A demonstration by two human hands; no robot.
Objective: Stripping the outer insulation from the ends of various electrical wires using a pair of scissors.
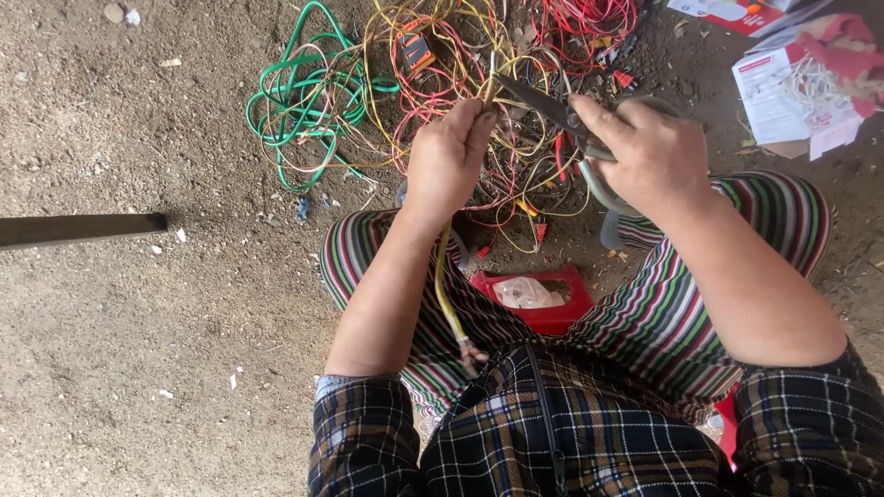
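bare dirt floor (138, 350) open to the left, tangled wire heap (442, 83) blocking ahead of hands, red tray (575, 313) between knees, paper litter (783, 92) far right, dark plank (78, 228) across left

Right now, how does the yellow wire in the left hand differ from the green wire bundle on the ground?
The thin yellow insulated wire is a single strand, gripped in the left hand and hanging down past the lap; the green insulated wire bundle is many looped coils lying loose on the dirt, untouched. The yellow wire's lower end shows bare strands; the green one's ends are not visible. Both are thin and flexible.
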